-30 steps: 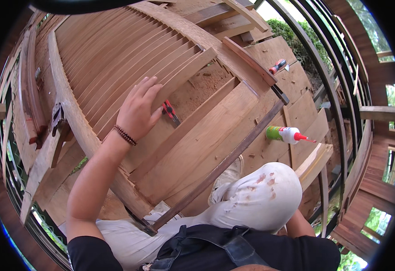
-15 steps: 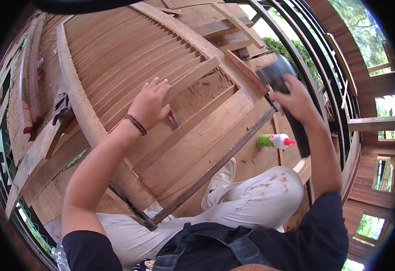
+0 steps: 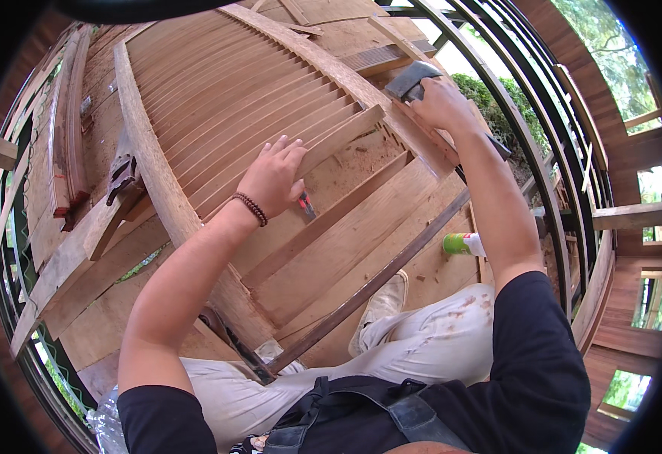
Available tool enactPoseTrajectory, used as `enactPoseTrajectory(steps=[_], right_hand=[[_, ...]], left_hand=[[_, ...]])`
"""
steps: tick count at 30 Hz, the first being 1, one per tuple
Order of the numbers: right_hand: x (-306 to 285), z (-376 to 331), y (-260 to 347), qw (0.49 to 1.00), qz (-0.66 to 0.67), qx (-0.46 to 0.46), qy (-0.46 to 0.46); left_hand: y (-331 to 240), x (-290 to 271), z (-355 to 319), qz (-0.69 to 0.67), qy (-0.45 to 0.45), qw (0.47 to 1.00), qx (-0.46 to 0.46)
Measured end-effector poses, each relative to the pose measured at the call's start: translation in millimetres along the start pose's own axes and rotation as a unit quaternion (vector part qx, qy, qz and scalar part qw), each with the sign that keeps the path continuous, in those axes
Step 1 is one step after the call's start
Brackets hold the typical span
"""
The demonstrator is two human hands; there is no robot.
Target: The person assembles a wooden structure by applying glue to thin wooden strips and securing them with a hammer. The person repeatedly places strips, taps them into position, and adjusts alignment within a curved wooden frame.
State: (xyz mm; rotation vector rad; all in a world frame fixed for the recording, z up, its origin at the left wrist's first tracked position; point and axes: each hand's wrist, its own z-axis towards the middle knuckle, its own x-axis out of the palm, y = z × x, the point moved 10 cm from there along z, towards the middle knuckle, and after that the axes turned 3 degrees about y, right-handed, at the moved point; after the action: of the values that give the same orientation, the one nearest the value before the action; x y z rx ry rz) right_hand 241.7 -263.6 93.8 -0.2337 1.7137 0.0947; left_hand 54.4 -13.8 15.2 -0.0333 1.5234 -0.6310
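Lap: the person sits with pale, stained trousers [image 3: 422, 348] and a light shoe [image 3: 380, 303] on the plank floor [image 3: 437, 265]
Dark bar: a long dark strip [image 3: 369, 284] runs diagonally from near the knee up toward the right arm
Bottle: a green and white plastic bottle [image 3: 461, 244] lies on the floor just beside the right forearm
Left hand: the left hand [image 3: 274, 178], with a dark bead bracelet [image 3: 252, 207] on the wrist, rests on the wooden slats, fingers together and bent over a small red and black tool [image 3: 306, 204]; I cannot tell if they clamp it
Frame: the big wooden louvered frame [image 3: 225, 106] lies flat, many thin slats side by side
Right hand: the right hand [image 3: 440, 102] is closed on a dark grey block-shaped tool [image 3: 410, 78] at the far rail of the frame
Far: a dark metal railing [image 3: 528, 129] with green bushes behind
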Motion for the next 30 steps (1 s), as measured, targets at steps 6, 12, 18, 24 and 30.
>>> enactPoseTrajectory(steps=[6, 12, 18, 24, 30], right_hand=[[9.1, -6.4, 17.8, 0.996, -0.006, -0.046, 0.07], [3.3, -7.1, 7.2, 1.0, 0.009, -0.006, 0.027], [-2.4, -12.8, 5.6, 0.999, 0.019, -0.005, 0.04], [11.0, -11.3, 15.9, 0.996, 0.006, -0.055, 0.064], [6.8, -13.1, 4.6, 0.997, 0.052, -0.023, 0.054]], left_hand=[[1.6, -1.6, -0.4, -0.01, 0.005, 1.0, -0.003], [-1.3, -3.6, 2.8, -0.008, -0.008, 1.0, 0.012], [1.8, 0.2, -0.2, -0.016, -0.002, 1.0, 0.0], [1.5, -2.7, 0.9, -0.013, 0.004, 1.0, -0.006], [1.8, -1.5, 0.4, -0.023, 0.004, 1.0, -0.003]])
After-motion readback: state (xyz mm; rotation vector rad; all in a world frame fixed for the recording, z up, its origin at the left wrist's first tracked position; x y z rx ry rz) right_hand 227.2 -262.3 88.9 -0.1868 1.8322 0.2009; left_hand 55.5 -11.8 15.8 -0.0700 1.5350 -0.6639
